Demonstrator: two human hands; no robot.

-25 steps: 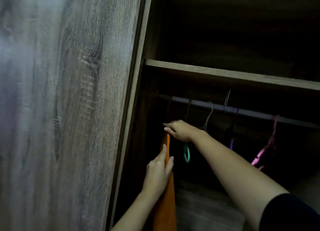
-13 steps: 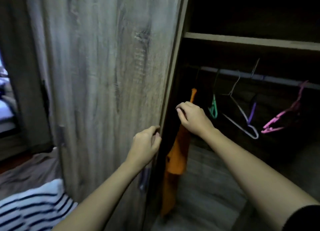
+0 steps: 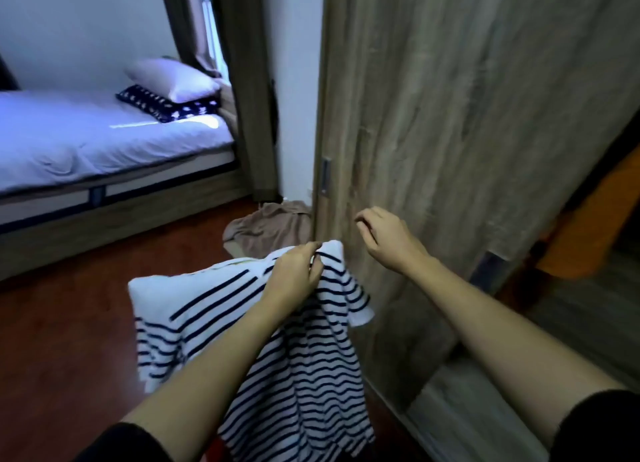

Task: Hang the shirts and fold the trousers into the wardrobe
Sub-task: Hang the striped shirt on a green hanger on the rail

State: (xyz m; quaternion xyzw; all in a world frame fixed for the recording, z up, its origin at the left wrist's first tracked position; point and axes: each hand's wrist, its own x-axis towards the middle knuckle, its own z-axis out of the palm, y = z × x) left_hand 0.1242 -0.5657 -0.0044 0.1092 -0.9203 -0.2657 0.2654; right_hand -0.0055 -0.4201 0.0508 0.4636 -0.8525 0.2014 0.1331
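The left grip [image 3: 298, 271] pinches the striped shirt [image 3: 294, 357] by its top edge, so it hangs down loose beside the wardrobe door [image 3: 467, 132], likely for a hanger. The right grip [image 3: 388, 239] is loose and holds nothing. An orange cloth [image 3: 595, 226], maybe a shirt, shows dimly inside.

Bed [image 3: 104, 139], white pillow [image 3: 173, 80], curtain [image 3: 249, 80]

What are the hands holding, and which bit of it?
The left hand grips the striped shirt by its upper edge, beside a short sleeve; the rest hangs down. The right hand holds nothing, fingers loosely curled.
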